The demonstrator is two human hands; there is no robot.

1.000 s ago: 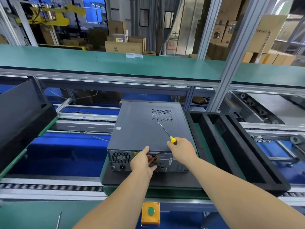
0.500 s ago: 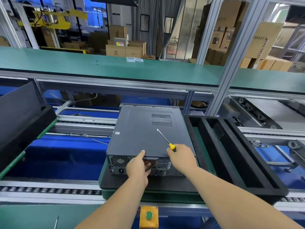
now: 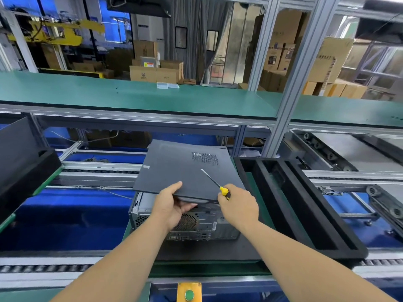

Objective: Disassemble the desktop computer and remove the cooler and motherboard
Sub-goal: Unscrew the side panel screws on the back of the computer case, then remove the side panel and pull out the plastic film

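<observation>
A desktop computer case point(image 3: 196, 225) lies on its side on a black mat, its rear panel with fan grille and ports facing me. Its dark grey side cover point(image 3: 178, 168), with a mesh vent, is raised at the near edge and tilted above the case. My left hand point(image 3: 172, 203) grips the cover's near edge, thumb on top and fingers underneath. My right hand point(image 3: 238, 204) holds a yellow-handled screwdriver point(image 3: 214, 182) and rests against the cover's near right corner. The shaft points up and to the left over the cover. Cooler and motherboard are hidden inside.
A black foam tray point(image 3: 305, 205) with long slots lies right of the case. Another black foam block point(image 3: 24, 166) stands at the left. Roller conveyor rails point(image 3: 98, 168) run behind and in front. A yellow box with a green button point(image 3: 189, 293) sits at the near edge. A green shelf point(image 3: 130, 97) spans above.
The side cover was flat on the case; now its near edge is lifted and slid toward me, exposing the top of the case's rear. Both hands rose with it.
</observation>
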